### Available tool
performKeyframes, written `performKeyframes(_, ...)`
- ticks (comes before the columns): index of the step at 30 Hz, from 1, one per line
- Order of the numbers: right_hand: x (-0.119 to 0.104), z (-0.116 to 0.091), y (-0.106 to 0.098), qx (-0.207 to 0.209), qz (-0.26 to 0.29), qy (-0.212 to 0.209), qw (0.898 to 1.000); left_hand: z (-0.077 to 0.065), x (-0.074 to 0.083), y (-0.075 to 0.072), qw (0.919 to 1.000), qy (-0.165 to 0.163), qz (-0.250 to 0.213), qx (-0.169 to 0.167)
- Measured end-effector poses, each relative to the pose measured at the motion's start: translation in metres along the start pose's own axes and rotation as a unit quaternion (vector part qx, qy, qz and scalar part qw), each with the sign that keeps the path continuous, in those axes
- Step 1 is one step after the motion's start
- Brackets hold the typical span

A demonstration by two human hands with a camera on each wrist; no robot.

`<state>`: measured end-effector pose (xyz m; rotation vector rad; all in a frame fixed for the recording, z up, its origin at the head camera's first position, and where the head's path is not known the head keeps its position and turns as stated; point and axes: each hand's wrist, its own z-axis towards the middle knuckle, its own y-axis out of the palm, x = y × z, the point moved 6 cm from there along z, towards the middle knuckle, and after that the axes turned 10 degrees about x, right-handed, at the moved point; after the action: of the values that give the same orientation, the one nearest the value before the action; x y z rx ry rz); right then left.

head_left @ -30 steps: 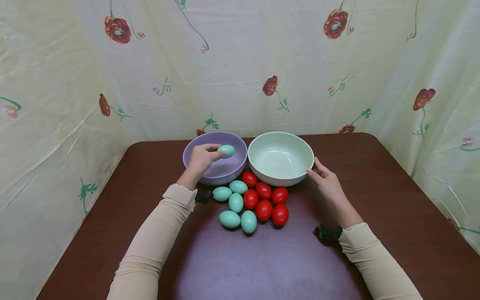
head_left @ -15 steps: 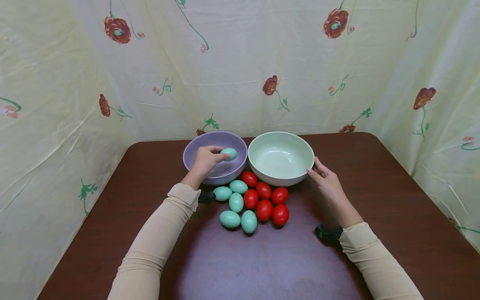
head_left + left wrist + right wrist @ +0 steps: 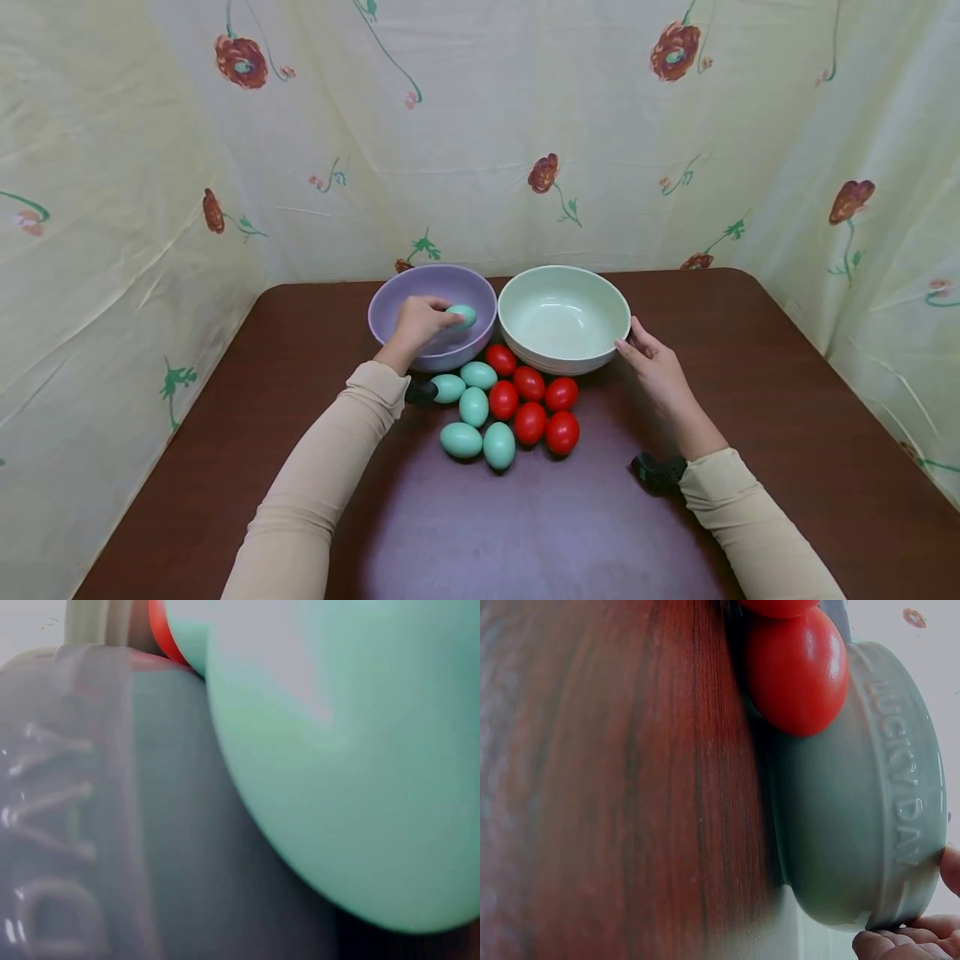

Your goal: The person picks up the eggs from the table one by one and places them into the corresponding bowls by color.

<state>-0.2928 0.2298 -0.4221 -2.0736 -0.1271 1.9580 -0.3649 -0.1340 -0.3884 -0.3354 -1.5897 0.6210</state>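
A mint-green egg [image 3: 464, 316] is pinched between the thumb and fingers of my left hand [image 3: 417, 325], low inside the purple bowl [image 3: 386, 302]. Whether the egg touches the bowl's bottom I cannot tell. My right hand [image 3: 654, 371] holds the rim of the pale green bowl [image 3: 564, 321] at its right side, thumb and fingers on either side of the wall. In the right wrist view, fingertips [image 3: 900, 943] press that bowl's edge, near raised lettering. Another green egg [image 3: 352, 780] fills much of the left wrist view, beside the purple bowl's lettered wall [image 3: 60, 825].
In front of the bowls lie several green eggs [image 3: 474, 407] on the left and several red eggs [image 3: 530, 422] on the right, close together. The two bowls stand side by side near the back edge of the dark wooden table [image 3: 322, 325]. A flowered curtain [image 3: 480, 125] hangs behind.
My left hand has moved slightly right and lower into the purple bowl, with the green egg still held. The right hand stays on the pale green bowl's rim.
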Motion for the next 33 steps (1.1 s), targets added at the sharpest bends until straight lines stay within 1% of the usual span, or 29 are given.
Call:
performKeyframes(4, -0.0010, 0.0008, 0.0002, 0.003, 0.003, 0.001, 1.000, 0.0015, 0.0010, 0.0011, 0.9999, 0.009, 0.008, 0.002)
performKeyframes(13, 0.0000, -0.0005, 0.0014, 0.000, 0.005, 0.009, 1.000, 0.0020, -0.0016, 0.0022, 0.9999, 0.002, 0.016, -0.003)
performKeyframes(20, 0.0001, -0.0003, 0.0004, 0.005, 0.004, 0.005, 1.000, 0.0006, -0.0002, 0.0025, 0.9998, -0.002, 0.018, -0.005)
performKeyframes(23, -0.0001, -0.0001, 0.0004, 0.005, 0.001, 0.003, 1.000, 0.0001, -0.0003, 0.0030, 0.9997, -0.003, 0.022, -0.010)
performKeyframes(29, -0.0002, -0.0007, 0.0007, 0.002, 0.003, 0.005, 1.000, 0.0003, -0.0035, 0.0056, 0.9994, -0.019, 0.013, -0.026)
performKeyframes(33, 0.0006, -0.0007, 0.0005, 0.001, 0.005, 0.007, 1.000, 0.0004, -0.0038, 0.0066, 0.9992, -0.019, 0.018, -0.030)
